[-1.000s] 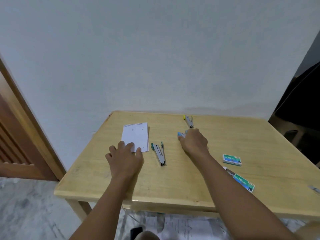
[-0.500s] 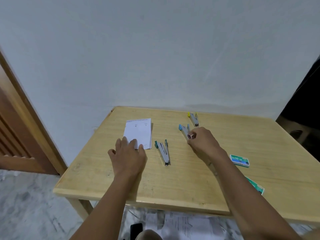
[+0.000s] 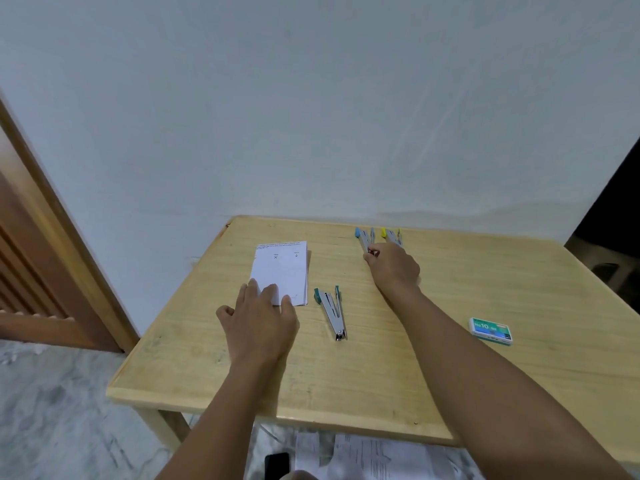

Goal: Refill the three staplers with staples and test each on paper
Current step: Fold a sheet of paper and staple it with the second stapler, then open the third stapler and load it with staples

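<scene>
My left hand (image 3: pixel 259 320) lies flat, fingers straight, pressing the paper (image 3: pixel 282 268); right hand (image 3: pixel 393 270) pinches the blue stapler (image 3: pixel 363 240) beside the yellow stapler (image 3: pixel 391 236); green stapler (image 3: pixel 332 317) lies apart.

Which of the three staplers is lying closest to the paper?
The green-tipped stapler, just right of the paper. The blue-tipped stapler and yellow-tipped stapler lie side by side at the far edge of the table.

On the table (image 3: pixel 381 393), the paper (image 3: pixel 282 268) lies to the left, with the left hand (image 3: pixel 261 323) resting on its near edge. The middle stapler (image 3: pixel 330 311) lies just right of the paper. At the far edge, the back-left stapler (image 3: pixel 363 237) and the back-right stapler (image 3: pixel 391 235) lie side by side. The right hand (image 3: pixel 393 268) seems to pinch the back-left stapler's near end. The staple box (image 3: pixel 490 330) sits well to the right.
</scene>
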`<state>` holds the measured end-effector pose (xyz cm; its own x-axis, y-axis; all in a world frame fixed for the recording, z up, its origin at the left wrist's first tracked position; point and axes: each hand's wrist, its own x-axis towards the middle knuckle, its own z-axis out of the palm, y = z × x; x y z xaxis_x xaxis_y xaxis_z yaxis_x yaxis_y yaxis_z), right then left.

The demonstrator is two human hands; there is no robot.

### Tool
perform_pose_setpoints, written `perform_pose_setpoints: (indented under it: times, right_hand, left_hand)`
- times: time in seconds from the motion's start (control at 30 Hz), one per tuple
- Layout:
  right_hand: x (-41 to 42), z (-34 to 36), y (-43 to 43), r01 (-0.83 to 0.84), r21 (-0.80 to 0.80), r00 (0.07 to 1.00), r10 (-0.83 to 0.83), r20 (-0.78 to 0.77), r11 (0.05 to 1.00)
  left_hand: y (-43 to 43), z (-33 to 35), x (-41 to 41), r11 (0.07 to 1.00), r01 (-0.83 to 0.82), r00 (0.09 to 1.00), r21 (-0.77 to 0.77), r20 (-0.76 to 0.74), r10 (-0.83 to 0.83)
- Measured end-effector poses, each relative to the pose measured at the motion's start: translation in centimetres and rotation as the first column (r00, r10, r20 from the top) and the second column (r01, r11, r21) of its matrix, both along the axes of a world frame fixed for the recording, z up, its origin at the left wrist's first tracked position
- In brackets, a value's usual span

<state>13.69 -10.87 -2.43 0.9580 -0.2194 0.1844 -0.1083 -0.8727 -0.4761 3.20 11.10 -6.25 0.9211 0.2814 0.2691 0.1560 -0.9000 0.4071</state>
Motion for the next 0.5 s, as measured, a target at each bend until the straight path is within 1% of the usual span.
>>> perform_pose_setpoints:
  times: [0.1, 0.17, 0.27, 0.3, 0.4, 0.43, 0.5]
  right_hand:
    - [0.2, 0.0, 0.1, -0.002, 0.011, 1.0, 0.002, -0.02, 1.0]
    - [-0.3, 0.4, 0.2, -0.015, 0.049, 1.0, 0.016, -0.007, 0.999]
    - [-2.7, 1.5, 0.6, 0.003, 0.226, 0.999, -0.015, 0.052, 0.974]
    - [-3.8, 1.8, 0.8, -0.014, 0.251, 0.999, 0.006, 0.033, 0.968]
    - [-7.4, 1.6, 2.4, -0.121, 0.223, 0.975, 0.158, -0.154, 0.967]
    - [-8.3, 1.3, 3.2, -0.136, 0.197, 0.966, 0.175, -0.192, 0.971]
    - [-9.2, 0.7, 4.7, -0.127, 0.131, 0.974, 0.149, -0.172, 0.983]
  left_hand:
    - [0.0, 0.1, 0.0, 1.0, -0.001, 1.0, -0.001, 0.009, 0.001]
    - [0.0, 0.0, 0.0, 1.0, -0.004, 1.0, 0.006, 0.004, 0.003]
    - [0.0, -0.1, 0.2, 1.0, -0.004, 1.0, 0.015, -0.01, 0.004]
    - [0.0, -0.1, 0.2, 1.0, -0.003, 1.0, 0.019, -0.013, 0.003]
    - [-0.1, 0.1, 0.2, 1.0, -0.001, 1.0, 0.018, -0.019, 0.001]
    - [-0.2, 0.2, 0.1, 1.0, 0.002, 1.0, 0.015, -0.018, -0.002]
    - [-0.2, 0.2, 0.0, 1.0, 0.002, 1.0, 0.003, -0.008, -0.002]
